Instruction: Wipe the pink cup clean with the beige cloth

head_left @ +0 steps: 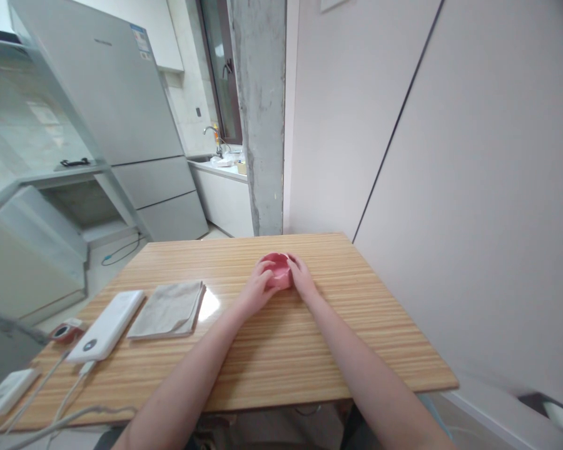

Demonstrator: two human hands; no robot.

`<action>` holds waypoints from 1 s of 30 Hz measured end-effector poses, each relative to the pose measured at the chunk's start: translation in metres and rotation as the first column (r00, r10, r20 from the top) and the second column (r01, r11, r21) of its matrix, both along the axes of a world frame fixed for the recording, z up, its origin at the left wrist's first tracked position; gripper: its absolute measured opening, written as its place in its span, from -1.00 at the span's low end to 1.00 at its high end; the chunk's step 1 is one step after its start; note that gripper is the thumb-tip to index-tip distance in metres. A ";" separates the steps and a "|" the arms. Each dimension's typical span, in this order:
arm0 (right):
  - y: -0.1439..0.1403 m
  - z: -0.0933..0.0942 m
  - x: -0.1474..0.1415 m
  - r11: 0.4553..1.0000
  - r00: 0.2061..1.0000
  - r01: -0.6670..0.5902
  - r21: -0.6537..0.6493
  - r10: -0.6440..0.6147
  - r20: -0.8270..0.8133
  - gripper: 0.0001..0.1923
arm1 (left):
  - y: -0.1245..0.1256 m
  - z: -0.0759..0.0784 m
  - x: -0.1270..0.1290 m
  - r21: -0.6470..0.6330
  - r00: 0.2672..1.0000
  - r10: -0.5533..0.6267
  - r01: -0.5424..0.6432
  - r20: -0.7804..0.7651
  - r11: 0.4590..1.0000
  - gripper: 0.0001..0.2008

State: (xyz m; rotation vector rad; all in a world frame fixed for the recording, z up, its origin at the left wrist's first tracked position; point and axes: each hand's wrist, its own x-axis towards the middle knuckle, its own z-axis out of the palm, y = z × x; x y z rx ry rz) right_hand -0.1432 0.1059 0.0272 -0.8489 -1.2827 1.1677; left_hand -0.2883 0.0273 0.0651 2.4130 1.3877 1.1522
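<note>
Between both hands sits a small pink bowl-like thing (276, 270), and it's getting hugged from two sides. Left hand (258, 289) has its fingers curled against the near-left wall, right hand (301, 275) is pressed on the opposite side, fingertips up near the rim. So both hands are grasping it, cupped around rather than pinching. It looks soft or rubbery, though honestly it's too small in the frame to be sure, and I can't tell if there's anything inside. Holding it from both sides like that makes sense if you want it steady on a slick top, since it rests flat on the wooden table (356, 325) and isn't lifted.

Off to the left of the left hand, well apart from it, there's a folded grey cloth (169, 309) lying flat, edges squared up, like it's been parked within reach. Just beyond that, further left, a white power bank (107, 325) with a cable (70, 390) running off its near end toward the table edge, probably laid alongside the cloth to keep the middle free for the arms. A little red-and-grey gadget (65, 330) sits next to it, and another white box (7, 390) is at the near-left corner.

Ahead of the hands, past the table's far edge, there's a concrete pillar (260, 119), then a fridge (122, 106) and a sink counter (220, 167) further back. To the right of the right hand it's just plain wall (473, 187).
</note>
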 end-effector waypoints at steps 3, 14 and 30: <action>0.000 0.001 0.000 1.000 0.999 -0.010 0.000 0.009 0.048 -0.65 | -0.001 -0.002 -0.002 -0.029 1.000 -0.008 0.007 -0.028 1.000 -0.91; 0.004 -0.006 -0.001 1.000 0.993 0.020 -0.002 -0.020 0.118 -0.69 | 0.001 -0.007 -0.003 -0.044 0.999 -0.018 0.015 -0.052 0.999 -0.91; 0.007 -0.014 -0.002 0.999 0.994 0.032 -0.021 -0.030 0.102 -0.65 | -0.014 0.032 -0.124 -0.260 0.576 0.792 -0.812 -0.203 0.523 -0.67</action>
